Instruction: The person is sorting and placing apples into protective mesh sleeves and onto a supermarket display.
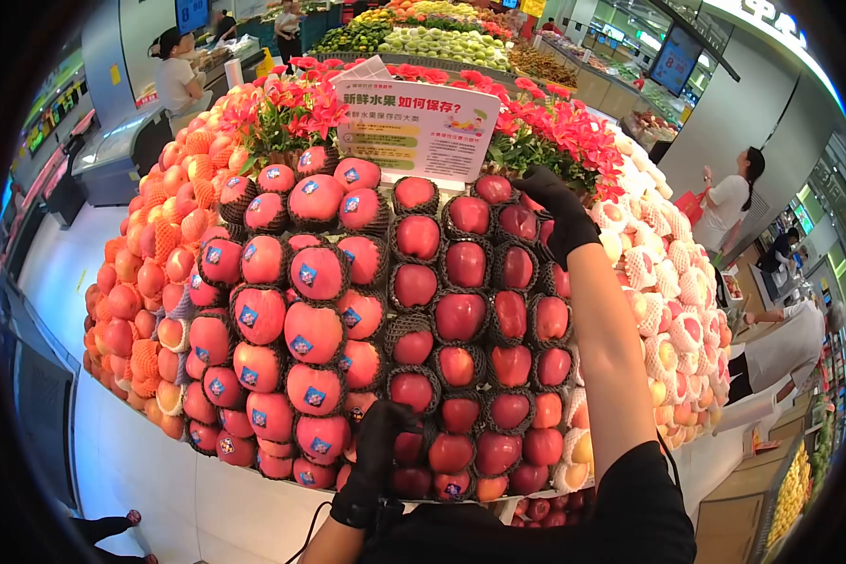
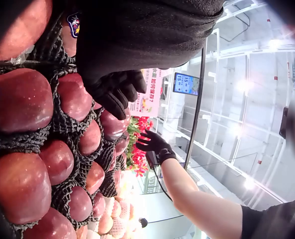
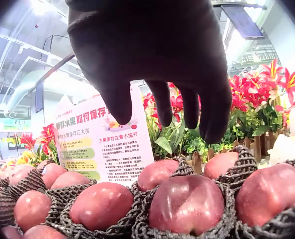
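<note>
My right hand (image 1: 556, 211), in a black glove, reaches to the back of the dark red apple rows. In the right wrist view its fingers (image 3: 160, 102) hang spread above a shiny red apple (image 3: 186, 204) in a black foam net, with nothing between them. My left hand (image 1: 378, 453), also gloved in black, is low over the front rows. The left wrist view shows its fingers (image 2: 118, 94) loosely bent beside the netted apples (image 2: 75, 97), gripping nothing visible. Larger, paler apples (image 1: 312, 331) with blue stickers fill the left rows.
A printed sign (image 1: 418, 127) stands behind the apples between red flowers (image 1: 569, 136). Fruit in white nets (image 1: 672, 329) lies on the right slope, fruit in orange nets (image 1: 164, 235) on the left. People stand around the aisles, one person in white (image 1: 728, 202) at the right.
</note>
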{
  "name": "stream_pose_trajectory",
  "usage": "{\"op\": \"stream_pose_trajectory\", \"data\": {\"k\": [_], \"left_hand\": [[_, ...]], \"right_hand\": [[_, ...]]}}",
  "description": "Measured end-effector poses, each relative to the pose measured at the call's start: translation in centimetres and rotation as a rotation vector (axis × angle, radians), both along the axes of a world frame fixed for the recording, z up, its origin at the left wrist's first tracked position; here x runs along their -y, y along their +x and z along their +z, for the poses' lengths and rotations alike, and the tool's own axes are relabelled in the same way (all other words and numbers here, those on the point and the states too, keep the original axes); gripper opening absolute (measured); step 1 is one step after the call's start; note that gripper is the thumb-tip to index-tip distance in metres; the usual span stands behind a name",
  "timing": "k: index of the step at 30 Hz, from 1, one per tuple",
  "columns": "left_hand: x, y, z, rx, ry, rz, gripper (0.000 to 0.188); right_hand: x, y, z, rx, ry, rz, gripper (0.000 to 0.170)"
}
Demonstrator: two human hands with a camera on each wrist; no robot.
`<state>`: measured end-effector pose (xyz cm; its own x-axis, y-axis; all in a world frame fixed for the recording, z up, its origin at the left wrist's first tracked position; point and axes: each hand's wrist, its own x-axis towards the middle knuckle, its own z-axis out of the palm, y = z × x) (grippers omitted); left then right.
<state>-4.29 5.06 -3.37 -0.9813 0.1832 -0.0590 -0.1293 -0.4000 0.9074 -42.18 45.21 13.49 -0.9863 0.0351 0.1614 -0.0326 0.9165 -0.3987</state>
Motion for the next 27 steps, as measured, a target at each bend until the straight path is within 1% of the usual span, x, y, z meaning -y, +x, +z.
{"op": "stream_pose_trajectory", "data": {"k": [1, 4, 5, 6, 8, 9, 10, 11, 14, 15, 18, 19, 20, 21, 23, 24, 25, 27], "left_hand": [[0.1, 0.2, -0.1, -0.04, -0.019, 0.009, 0.026], [0.5, 0.7, 0.4, 0.061, 0.136, 0.021, 0.025], [0.7, 0.9, 0.7, 0.026, 0.155, 0.021, 0.026], [1.0, 0.9, 0.9, -0.008, 0.174, 0.021, 0.027], [1.6, 1.0, 1.4, -0.068, 0.201, 0.039, 0.03], [2.0, 1.1, 1.6, -0.093, 0.208, 0.057, 0.032], [2.4, 1.1, 1.9, -0.117, 0.214, 0.077, 0.034], [2.6, 1.0, 2.0, -0.024, 0.367, 0.031, 0.036], [3.5, 1.1, 2.3, -0.004, 0.428, 0.061, 0.036], [3.6, 1.2, 3.3, 0.063, 0.482, 0.057, 0.037], [4.3, 0.7, 1.3, 0.041, 0.793, -0.093, 0.039], [4.5, 0.8, 1.2, 0.008, 0.812, -0.158, 0.039], [4.7, 0.9, 1.1, -0.022, 0.831, -0.222, 0.039], [4.7, 0.9, 1.1, -0.053, 0.85, -0.285, 0.039], [4.7, 0.7, 0.9, -0.033, 0.838, -0.428, 0.037], [4.6, 0.6, 1.1, -0.025, 0.832, -0.499, 0.037], [4.2, 0.7, 1.3, 0.211, 0.731, -0.355, 0.036], [2.9, 0.2, 2.4, -0.467, -0.256, 0.01, 0.038]], "right_hand": [[-0.1, 0.8, -0.2, -0.03, -0.008, 0.002, 0.043], [-0.2, 4.0, -0.9, -0.069, -0.063, -0.015, 0.041], [0.0, 5.4, -1.6, -0.156, -0.071, -0.02, 0.042], [1.5, 8.3, -0.6, -0.188, -0.089, -0.031, 0.043], [2.2, 11.6, -0.9, -0.09, -0.245, -0.078, 0.043], [2.2, 12.9, -2.0, -0.135, -0.239, -0.086, 0.043], [2.7, 14.5, -2.6, -0.14, -0.285, -0.104, 0.039], [3.1, 16.2, -3.1, -0.114, -0.349, -0.09, 0.036], [4.6, 21.5, -3.5, -0.073, -0.493, -0.025, 0.03], [4.9, 23.0, -3.9, -0.067, -0.534, -0.001, 0.029], [4.8, 26.4, -5.5, 0.05, -0.604, -0.068, 0.025], [5.8, 27.7, -5.2, 0.063, -0.644, -0.071, 0.025], [7.0, 29.7, -5.3, -0.031, -0.792, -0.072, 0.024], [10.4, 32.9, -3.1, -0.128, -0.937, -0.073, 0.024], [13.1, 36.7, -1.1, -0.248, -1.013, -0.074, 0.024], [13.7, 37.9, -0.8, -0.267, -0.943, -0.075, 0.024], [14.2, 38.9, -0.5, -0.285, -0.875, -0.077, 0.024], [14.9, 40.5, -0.2, -0.32, -0.736, -0.079, 0.024]]}}
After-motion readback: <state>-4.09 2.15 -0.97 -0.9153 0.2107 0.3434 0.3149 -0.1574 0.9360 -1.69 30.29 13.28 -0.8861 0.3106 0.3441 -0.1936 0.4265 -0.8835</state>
